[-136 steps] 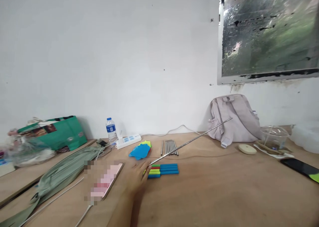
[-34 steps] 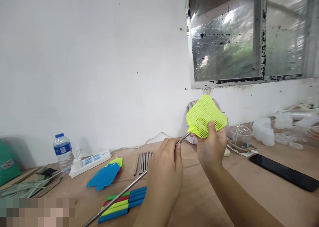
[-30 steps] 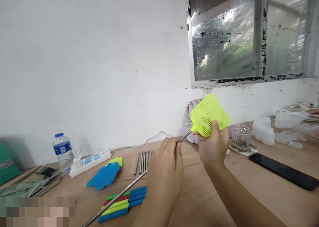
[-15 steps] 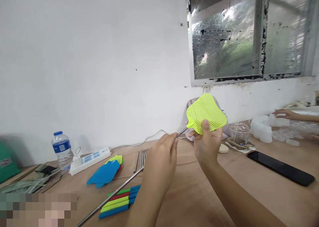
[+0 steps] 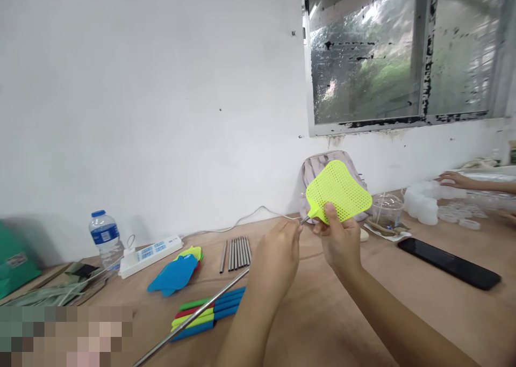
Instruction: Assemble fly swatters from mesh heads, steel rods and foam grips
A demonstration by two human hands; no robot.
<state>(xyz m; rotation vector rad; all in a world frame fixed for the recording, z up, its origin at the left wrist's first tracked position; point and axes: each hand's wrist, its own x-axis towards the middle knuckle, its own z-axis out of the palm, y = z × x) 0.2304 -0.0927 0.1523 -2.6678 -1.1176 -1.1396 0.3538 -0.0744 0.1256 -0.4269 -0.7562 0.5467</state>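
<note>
My left hand (image 5: 278, 257) pinches a long thin metal rod (image 5: 193, 318) near its upper tip; the rod slants down to the lower left over the table. My right hand (image 5: 341, 240) holds a yellow-green mesh swatter head (image 5: 338, 191) by its lower edge, thumb on the mesh. The head's socket sits right at the rod's tip, between my two hands. Below the rod lie several coloured handle grips (image 5: 209, 312), a row of loose metal rods (image 5: 237, 252), and a pile of blue and yellow swatter heads (image 5: 175, 274).
Wooden table (image 5: 403, 313) against a white wall. A water bottle (image 5: 105, 238), a power strip (image 5: 150, 250) and a green bag (image 5: 16, 259) stand at left. A pale backpack (image 5: 314, 168), a clear cup (image 5: 386, 210) and a black phone (image 5: 449, 262) are at right. Another person's hand (image 5: 453, 180) touches white plastic parts.
Earlier only my left hand held the rod over the table. Since then my right hand has brought up the yellow-green head, and both hands have drawn closer, head lowered slightly onto the rod tip.
</note>
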